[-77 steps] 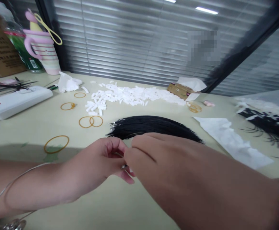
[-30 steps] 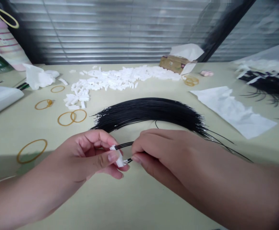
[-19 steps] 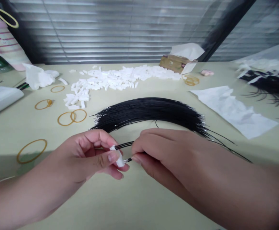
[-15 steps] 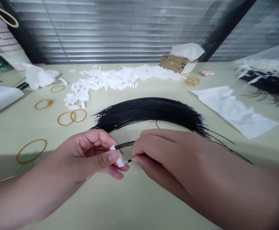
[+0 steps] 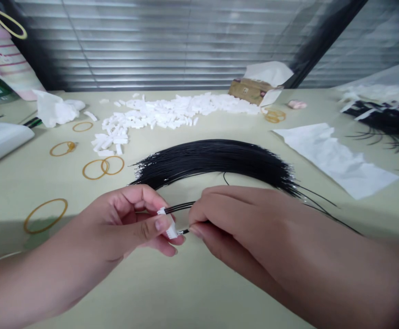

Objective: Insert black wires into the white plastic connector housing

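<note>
Between the thumb and fingers of my left hand (image 5: 130, 221) is a small white connector housing (image 5: 171, 227). Several black wires (image 5: 180, 207) run from its upper end towards my right hand (image 5: 230, 219). My right hand pinches a black wire (image 5: 185, 231) whose metal tip meets the lower end of the housing; I cannot tell how deep the tip sits. The fingers of the right hand cover the rest of these wires. Just beyond both hands lies a thick curved bundle of black wires (image 5: 216, 155) with metal terminals at its ends.
White connector housings (image 5: 165, 109) lie heaped at the back. Rubber bands (image 5: 45, 217) are scattered at left. A tissue (image 5: 343, 160) lies at right, near finished-looking black wires with white ends (image 5: 384, 114). A tissue box (image 5: 247, 90) and a pink striped bottle (image 5: 9, 59) stand at the back.
Hardly anything differs. My right hand has shifted very slightly to the right; my left hand keeps its hold on the connector housing.
</note>
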The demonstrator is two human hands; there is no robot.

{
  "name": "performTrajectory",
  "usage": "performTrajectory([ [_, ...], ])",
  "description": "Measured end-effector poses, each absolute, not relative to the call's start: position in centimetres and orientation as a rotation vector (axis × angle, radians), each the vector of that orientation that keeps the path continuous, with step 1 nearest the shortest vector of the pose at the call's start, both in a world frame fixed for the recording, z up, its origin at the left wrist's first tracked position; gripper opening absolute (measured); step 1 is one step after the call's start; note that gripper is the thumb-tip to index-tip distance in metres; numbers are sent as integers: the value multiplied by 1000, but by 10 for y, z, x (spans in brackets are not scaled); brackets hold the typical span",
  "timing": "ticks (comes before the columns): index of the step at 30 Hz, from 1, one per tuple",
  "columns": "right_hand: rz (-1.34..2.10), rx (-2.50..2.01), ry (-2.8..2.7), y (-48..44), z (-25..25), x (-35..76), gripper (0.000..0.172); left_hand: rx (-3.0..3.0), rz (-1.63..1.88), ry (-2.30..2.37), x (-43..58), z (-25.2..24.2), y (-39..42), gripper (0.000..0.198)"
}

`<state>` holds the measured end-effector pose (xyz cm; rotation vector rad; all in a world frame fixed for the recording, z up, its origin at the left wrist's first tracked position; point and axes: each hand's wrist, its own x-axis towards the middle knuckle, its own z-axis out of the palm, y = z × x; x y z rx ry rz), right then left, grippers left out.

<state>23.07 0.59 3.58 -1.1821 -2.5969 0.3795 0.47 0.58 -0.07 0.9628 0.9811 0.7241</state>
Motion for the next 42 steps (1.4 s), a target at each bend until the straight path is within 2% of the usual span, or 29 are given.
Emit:
performTrajectory([
  [6,473,-1194,-2592,4,43,234,18,921,714,1004,5,1,5,23],
  [11,556,-1172,-2643,10,41,234,37,943,700,1016,3,2,4,25],
  [18,601,-956,-2611,11,38,238,40,929,702,1020,3,1,3,25],
  [24,501,-1094,-2599,5,48,231,47,893,702,1028,5,5,4,27],
  [30,923,-1245,-2490,14,41,228,44,913,695,1043,7,7,5,32],
  [33,1024,-1425,-2406,16,45,226,41,903,702,1038,7,7,5,35],
  [38,906,-1295,-2400,10,44,225,41,886,732,993,6,8,4,32],
  [42,509,-1032,-2453,1,29,229,31,897,724,989,4,8,3,32],
])
